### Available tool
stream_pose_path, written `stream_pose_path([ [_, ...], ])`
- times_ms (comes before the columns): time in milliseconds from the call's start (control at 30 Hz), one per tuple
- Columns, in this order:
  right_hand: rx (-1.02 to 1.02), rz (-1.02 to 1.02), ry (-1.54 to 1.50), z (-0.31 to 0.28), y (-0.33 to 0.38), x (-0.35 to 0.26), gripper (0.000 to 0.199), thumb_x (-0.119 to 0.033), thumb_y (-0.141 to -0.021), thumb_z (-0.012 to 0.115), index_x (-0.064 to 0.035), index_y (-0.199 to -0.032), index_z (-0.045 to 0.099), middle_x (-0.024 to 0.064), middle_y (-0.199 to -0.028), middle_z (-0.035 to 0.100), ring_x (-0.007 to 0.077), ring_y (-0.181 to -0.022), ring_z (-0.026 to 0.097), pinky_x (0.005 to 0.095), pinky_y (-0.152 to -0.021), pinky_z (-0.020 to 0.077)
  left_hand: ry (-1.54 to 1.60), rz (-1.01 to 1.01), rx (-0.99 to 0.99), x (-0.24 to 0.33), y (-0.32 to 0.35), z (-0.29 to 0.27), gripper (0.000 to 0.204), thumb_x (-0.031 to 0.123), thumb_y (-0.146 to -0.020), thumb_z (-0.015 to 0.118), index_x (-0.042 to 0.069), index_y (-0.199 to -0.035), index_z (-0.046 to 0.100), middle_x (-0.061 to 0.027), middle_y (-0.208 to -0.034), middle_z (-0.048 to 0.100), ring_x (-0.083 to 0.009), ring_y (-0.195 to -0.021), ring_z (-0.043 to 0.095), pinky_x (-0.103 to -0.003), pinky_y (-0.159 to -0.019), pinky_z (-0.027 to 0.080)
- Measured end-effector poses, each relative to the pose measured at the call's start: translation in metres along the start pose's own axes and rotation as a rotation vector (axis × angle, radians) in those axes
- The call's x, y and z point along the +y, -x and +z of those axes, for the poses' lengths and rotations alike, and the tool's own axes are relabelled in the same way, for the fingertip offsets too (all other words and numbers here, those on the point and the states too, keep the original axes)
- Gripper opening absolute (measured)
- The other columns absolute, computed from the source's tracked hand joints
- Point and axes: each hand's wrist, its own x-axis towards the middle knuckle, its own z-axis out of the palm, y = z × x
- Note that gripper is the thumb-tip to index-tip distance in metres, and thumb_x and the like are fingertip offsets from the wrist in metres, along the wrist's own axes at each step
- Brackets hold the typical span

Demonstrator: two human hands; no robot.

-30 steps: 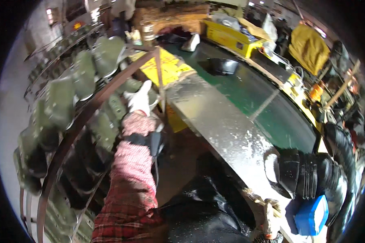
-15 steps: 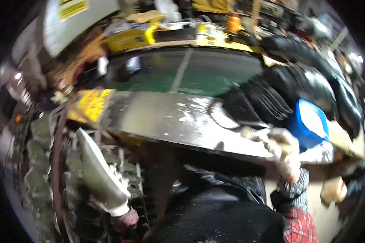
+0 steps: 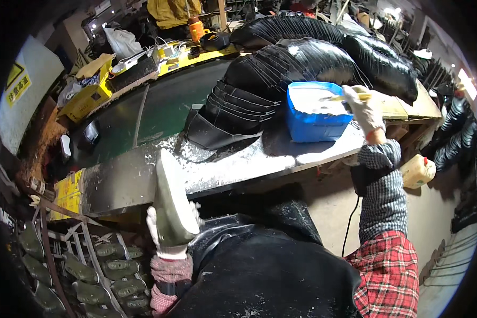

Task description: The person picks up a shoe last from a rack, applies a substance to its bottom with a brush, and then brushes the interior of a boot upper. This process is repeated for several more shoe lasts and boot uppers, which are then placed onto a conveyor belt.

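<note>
Your left grip [image 3: 168, 248] is clamped on the olive shoe-shaped form [image 3: 170, 204], tip up, now raised from over the rack [image 3: 46, 254] to the surface's front edge. Your right grip [image 3: 367, 108] is clamped on a brush [image 3: 336, 98], shifted from the near side of the blue tub [image 3: 315, 127] to its right rim; contact with the white contents: cannot tell. Tub stands near the surface [image 3: 122, 183] edge, just beside stacked black pieces [image 3: 238, 114]; room runs along the surface left of these.

Red plaid sleeve [image 3: 391, 262]; black-and-white checked oversleeve [image 3: 382, 204]; black apron [image 3: 270, 281]; white-gloved hands [image 3: 368, 110].
</note>
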Motion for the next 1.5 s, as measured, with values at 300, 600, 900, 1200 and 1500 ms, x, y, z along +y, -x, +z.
stream_pose_path([
  [300,-0.221,-0.061,-0.675,0.021,0.062,-0.101,0.022,-0.02,-0.097,0.054,-0.0013,-0.098,0.066,0.0039,-0.085,0.063,0.0062,-0.067,0.054,0.0202,-0.056,0.0435,0.107,-0.175,0.361,-0.009,0.041,-0.046,0.081,0.073,-0.086,0.039,-0.003,-0.108,0.057,-0.0169,-0.078,0.065,-0.0257,-0.047,0.06,-0.031,-0.039,0.053],
  [600,-0.825,-0.097,-1.059,0.236,0.122,-0.222,0.021,-0.015,-0.091,0.066,0.0029,-0.102,0.065,0.0065,-0.087,0.069,0.0093,-0.08,0.063,0.021,-0.069,0.0494,0.344,-0.165,-0.034,-0.022,0.042,-0.104,0.086,0.072,-0.09,0.027,-0.001,-0.132,0.045,-0.0244,-0.104,0.062,-0.0338,-0.064,0.065,-0.045,-0.063,0.059],
  [900,-0.786,-0.154,-0.748,0.225,0.087,-0.251,0.018,-0.017,-0.09,0.067,0.0013,-0.091,0.068,0.0016,-0.073,0.064,0.0078,-0.066,0.057,0.0235,-0.061,0.0486,0.3,-0.169,-0.056,-0.02,0.042,-0.124,0.079,0.07,-0.09,0.036,0.009,-0.141,0.042,-0.0147,-0.12,0.062,-0.0304,-0.095,0.066,-0.048,-0.08,0.056],
  [1200,-1.216,-0.313,-0.973,0.171,0.142,-0.268,0.017,-0.018,-0.09,0.065,-0.0013,-0.087,0.069,0.0056,-0.069,0.067,0.0105,-0.062,0.062,0.0251,-0.062,0.0502,0.672,-0.319,0.071,-0.004,0.051,-0.089,0.091,0.079,-0.084,0.033,0.003,-0.131,0.049,-0.0287,-0.099,0.064,-0.0427,-0.08,0.067,-0.051,-0.062,0.057],
  [1500,-1.663,-0.181,-0.721,0.133,0.165,-0.193,0.027,-0.009,-0.096,0.051,0.0068,-0.118,0.053,0.0137,-0.088,0.067,0.0233,-0.084,0.068,0.0299,-0.074,0.0605,0.559,-0.036,0.026,-0.002,0.048,-0.09,0.056,0.052,-0.1,0.033,0.009,-0.134,0.047,-0.018,-0.122,0.059,-0.0319,-0.102,0.064,-0.044,-0.083,0.057],
])
